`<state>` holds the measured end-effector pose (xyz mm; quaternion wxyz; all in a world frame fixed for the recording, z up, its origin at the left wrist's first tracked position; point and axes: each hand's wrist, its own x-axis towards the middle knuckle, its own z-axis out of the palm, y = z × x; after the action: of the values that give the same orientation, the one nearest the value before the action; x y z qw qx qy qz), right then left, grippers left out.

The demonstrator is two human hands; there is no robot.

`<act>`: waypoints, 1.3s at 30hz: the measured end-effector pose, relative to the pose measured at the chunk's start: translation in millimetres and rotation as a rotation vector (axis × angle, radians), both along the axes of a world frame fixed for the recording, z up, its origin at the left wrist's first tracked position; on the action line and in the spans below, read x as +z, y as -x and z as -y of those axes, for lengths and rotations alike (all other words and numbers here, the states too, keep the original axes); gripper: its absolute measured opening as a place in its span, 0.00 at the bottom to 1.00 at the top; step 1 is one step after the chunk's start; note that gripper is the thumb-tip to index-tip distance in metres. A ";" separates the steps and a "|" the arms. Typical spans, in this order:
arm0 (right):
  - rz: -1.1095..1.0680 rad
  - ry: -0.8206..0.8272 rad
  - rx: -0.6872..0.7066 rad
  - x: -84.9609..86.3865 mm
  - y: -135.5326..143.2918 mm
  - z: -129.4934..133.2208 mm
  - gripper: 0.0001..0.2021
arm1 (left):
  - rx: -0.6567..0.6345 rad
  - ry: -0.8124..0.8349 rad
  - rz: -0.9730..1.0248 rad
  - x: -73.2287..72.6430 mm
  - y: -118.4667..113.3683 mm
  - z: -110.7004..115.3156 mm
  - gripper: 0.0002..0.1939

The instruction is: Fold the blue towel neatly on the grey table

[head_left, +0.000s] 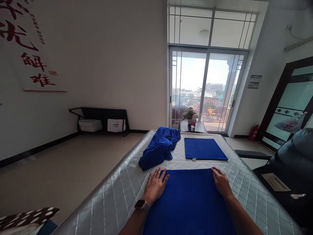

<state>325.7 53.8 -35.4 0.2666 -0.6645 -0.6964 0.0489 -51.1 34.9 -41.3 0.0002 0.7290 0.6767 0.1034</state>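
Note:
A blue cloth lies flat in front of me on a quilted silver-grey mattress. My left hand rests palm down at its far left corner, fingers spread, with a watch on the wrist. At the far right corner my right hand has thumb and fingertips close together on the cloth's edge. Beyond lies a folded blue cloth, square, with a small white tag at its near edge. A crumpled blue cloth is heaped to its left.
Past the mattress, a small table bears a potted plant and a bottle. A black armchair stands close on the right. By the left wall is a low black rack. A dotted brown cushion lies at lower left.

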 end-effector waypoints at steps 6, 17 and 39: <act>0.112 0.079 -0.056 -3.7 4.7 3.7 0.26 | 0.010 -0.017 -0.017 1.0 -0.4 -0.7 0.33; 0.223 0.094 0.127 -3.8 17.3 8.9 0.32 | 0.017 -0.015 -0.047 6.6 -3.3 2.6 0.35; 0.320 0.211 0.051 -4.2 24.5 18.3 0.32 | -0.474 -0.088 0.072 22.4 -171.9 7.4 0.34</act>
<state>301.2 35.5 -39.6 0.0801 -0.6702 -0.7375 0.0222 120.8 27.5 -18.8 0.0169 0.8626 0.4810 0.1557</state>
